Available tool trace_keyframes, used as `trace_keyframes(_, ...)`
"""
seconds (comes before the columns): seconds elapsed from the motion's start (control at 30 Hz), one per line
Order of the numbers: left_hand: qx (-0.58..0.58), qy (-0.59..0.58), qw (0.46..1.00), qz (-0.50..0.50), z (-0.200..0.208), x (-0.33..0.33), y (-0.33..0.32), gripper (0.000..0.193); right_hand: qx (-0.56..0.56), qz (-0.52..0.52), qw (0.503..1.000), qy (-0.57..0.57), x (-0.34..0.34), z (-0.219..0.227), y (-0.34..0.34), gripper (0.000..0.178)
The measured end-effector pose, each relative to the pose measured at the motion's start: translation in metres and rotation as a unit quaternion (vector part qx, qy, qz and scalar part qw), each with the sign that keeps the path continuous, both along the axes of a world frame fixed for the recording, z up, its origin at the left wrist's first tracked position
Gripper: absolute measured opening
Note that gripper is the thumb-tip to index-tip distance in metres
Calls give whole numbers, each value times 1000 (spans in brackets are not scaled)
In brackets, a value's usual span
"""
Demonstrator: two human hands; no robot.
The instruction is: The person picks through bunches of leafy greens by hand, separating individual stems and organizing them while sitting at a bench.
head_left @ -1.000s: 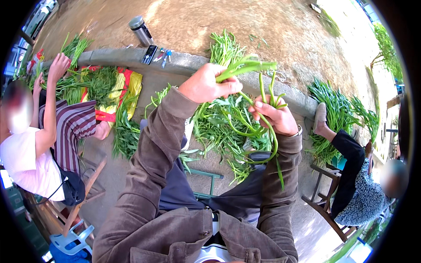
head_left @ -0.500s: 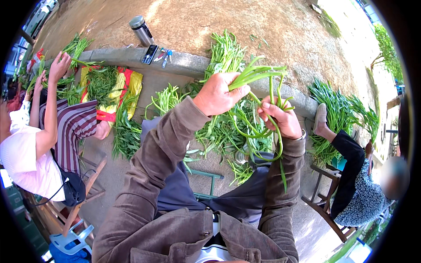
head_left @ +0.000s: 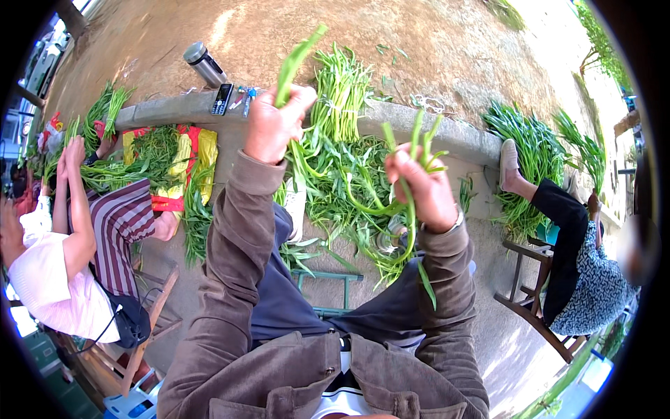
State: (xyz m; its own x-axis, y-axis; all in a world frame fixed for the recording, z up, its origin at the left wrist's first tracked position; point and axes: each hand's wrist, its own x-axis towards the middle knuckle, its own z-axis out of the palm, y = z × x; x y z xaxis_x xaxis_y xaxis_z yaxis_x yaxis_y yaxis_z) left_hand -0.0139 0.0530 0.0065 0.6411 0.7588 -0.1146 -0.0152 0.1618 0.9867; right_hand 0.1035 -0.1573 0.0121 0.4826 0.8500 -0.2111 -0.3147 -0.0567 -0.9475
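Observation:
My left hand (head_left: 271,127) is closed round a small bunch of water spinach stems (head_left: 296,64), which point up and away from me. To its right, my right hand (head_left: 427,194) grips several loose stems (head_left: 409,230); their short ends stick up above the fingers and a long one curves down. The hands are apart. Below and between them a loose heap of leafy greens (head_left: 335,199) lies on the ground by my feet. Just beyond, a thick bundle of green stems (head_left: 342,101) leans on the kerb, partly behind my left hand.
On the kerb (head_left: 157,108) are a phone (head_left: 222,99), keys (head_left: 249,98) and a steel flask (head_left: 204,64). Seated people with greens are at left (head_left: 56,276) and right (head_left: 593,293). A yellow and red sack (head_left: 183,164) holds leaves. A green stool frame (head_left: 331,277) stands below me.
My hands have moved apart. The left one has gone left and turned its stems upward; the right one has dropped slightly with its stems. The view has shifted a little.

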Motion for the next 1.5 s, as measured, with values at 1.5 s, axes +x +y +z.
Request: trace_keyframes(1.5, -46, -26, 994, -94, -13, 42, -72, 38, 89, -154, 984, 33, 17, -8, 37, 21)
